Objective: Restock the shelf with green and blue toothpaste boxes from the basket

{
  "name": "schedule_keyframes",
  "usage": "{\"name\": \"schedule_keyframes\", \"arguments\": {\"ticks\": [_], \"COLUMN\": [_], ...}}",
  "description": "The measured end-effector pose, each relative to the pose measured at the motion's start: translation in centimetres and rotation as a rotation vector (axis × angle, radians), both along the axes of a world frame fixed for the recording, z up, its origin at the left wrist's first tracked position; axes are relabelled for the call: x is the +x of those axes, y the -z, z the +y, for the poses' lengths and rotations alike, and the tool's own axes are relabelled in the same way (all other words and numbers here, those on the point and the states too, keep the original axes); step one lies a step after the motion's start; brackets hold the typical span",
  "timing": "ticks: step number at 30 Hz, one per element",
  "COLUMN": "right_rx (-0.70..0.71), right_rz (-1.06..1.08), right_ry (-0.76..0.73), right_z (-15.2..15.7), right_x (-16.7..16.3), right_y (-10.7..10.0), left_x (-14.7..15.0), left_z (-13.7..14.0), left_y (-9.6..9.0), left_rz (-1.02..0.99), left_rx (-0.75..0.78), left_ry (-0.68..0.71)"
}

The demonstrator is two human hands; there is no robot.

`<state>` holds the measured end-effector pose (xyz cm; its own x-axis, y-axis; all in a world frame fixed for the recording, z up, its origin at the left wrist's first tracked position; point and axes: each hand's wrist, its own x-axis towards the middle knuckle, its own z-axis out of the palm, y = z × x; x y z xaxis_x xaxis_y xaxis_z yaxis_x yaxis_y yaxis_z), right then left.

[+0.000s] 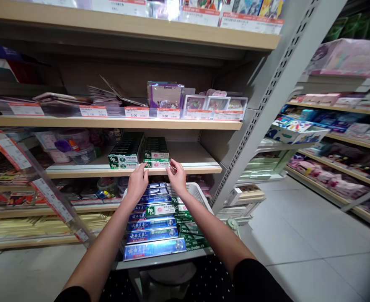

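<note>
At the front edge of the lower shelf, a green and white toothpaste box (157, 163) lies between my hands. My left hand (138, 182) has its fingertips on the box's left end, and my right hand (177, 177) grips its right end. Right behind it are stacked rows of matching toothpaste boxes (156, 147), with another stack (126, 150) to the left. Below my forearms, a grey basket (200, 195) holds blue toothpaste boxes (155, 249) and dark green Doc.Golden boxes (189, 228). One green and white box (160, 210) lies across the blue ones.
Above runs a shelf edge (115, 123) with price tags and small packaged goods. Clear plastic tubs (74, 144) stand left of the stacks. A slotted metal post (260, 105) rises on the right, with a tiled floor (291, 226) and further shelving beyond it.
</note>
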<state>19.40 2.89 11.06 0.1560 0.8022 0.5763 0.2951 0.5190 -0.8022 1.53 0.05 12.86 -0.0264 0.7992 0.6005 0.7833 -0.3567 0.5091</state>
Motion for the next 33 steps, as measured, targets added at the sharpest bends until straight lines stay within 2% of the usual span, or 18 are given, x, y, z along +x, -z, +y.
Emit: {"name": "schedule_keyframes", "arguments": {"ticks": [4,9,13,21,25,33], "right_rx": [-0.071,-0.186,-0.300,-0.457,-0.532,-0.638], "right_rz": [-0.008,-0.038,-0.063,-0.031,-0.047,0.018], "right_ry": [-0.085,-0.092,-0.117,-0.094,-0.150,-0.238], "right_z": [-3.1,-6.0,-7.8,-9.4,-9.5,-9.5], "right_x": [1.0,2.7,3.7,4.5,5.0,5.2], "right_y": [2.7,5.6,7.5,10.3,10.8,11.5], "left_x": [-1.7,-3.4,-3.6,-3.4,-3.8,-3.8], "left_z": [-2.7,-5.3,-7.2,-8.5,-8.5,-9.2], "left_y": [2.2,5.3,7.3,10.2,11.0,10.7], "left_rz": [-0.065,-0.189,-0.214,-0.221,-0.244,-0.203], "left_rx": [-0.084,-0.271,-0.366,-0.484,-0.540,-0.560], "left_ry": [0.047,0.073,0.090,0.058,0.110,0.148]}}
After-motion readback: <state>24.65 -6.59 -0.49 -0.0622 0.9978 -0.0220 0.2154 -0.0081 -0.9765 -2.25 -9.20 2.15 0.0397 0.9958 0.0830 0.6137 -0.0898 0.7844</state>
